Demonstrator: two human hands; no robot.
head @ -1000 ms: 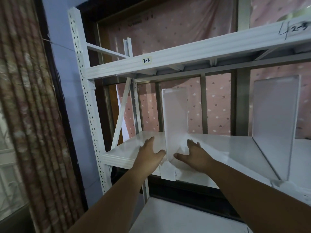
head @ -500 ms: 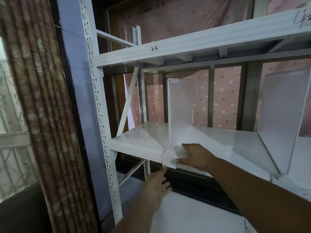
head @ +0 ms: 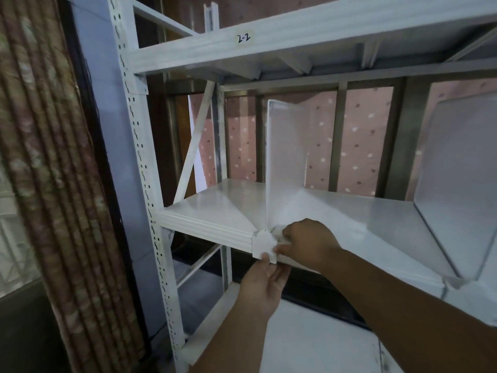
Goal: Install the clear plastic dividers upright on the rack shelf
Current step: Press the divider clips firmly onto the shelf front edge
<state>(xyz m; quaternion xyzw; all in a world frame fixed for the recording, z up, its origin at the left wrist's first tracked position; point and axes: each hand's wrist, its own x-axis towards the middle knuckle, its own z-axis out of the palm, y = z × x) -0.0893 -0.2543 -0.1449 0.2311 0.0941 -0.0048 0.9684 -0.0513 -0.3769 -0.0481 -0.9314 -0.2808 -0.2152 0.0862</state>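
Note:
A clear plastic divider [head: 286, 157] stands upright on the white rack shelf [head: 215, 211], its white front clip [head: 263, 244] hooked over the shelf's front lip. My right hand [head: 309, 244] rests on the shelf at the divider's base, fingers pinching the clip from the right. My left hand [head: 262, 285] reaches up from below the shelf, fingertips touching the clip's lower edge. A second clear divider [head: 460, 184] stands upright farther right on the same shelf.
The rack's perforated white upright [head: 139, 157] stands at the left, with a patterned curtain [head: 48, 170] beside it. An upper shelf beam labelled 2-2 [head: 243, 38] runs overhead. A lower white shelf [head: 309, 340] lies below my arms.
My left hand dropped from the shelf top to below the front lip and rose to touch the clip. My right hand slid forward onto the clip. The view moved closer and leftward.

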